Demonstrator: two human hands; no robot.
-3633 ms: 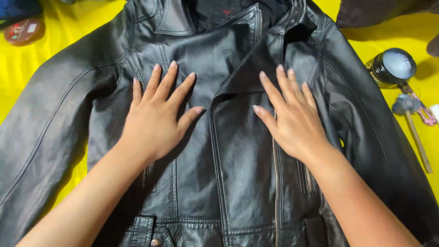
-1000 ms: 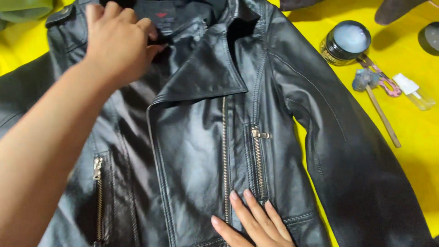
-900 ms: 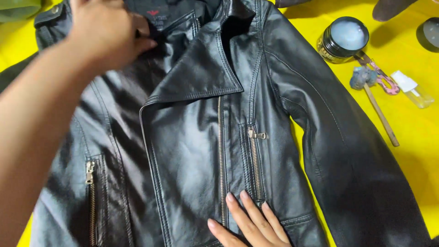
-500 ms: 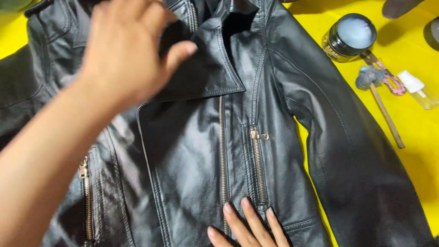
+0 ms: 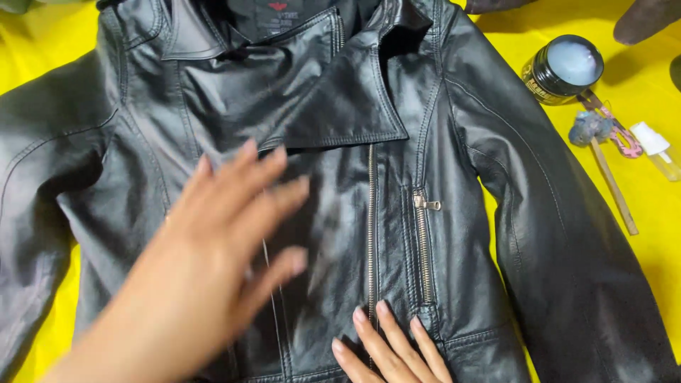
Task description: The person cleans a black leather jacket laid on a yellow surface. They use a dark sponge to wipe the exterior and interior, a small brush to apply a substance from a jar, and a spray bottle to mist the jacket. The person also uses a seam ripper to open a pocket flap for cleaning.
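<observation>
Black leather jacket (image 5: 425,177), beneath both flat hands

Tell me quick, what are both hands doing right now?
Left hand: open, fingers spread, blurred over the front of the black leather jacket, holding nothing.
Right hand: open, lying flat on the jacket near its hem.

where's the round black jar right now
In the head view, the round black jar sits upper right on the yellow cloth, just off the jacket sleeve, beside the wooden-handled brush.
</observation>
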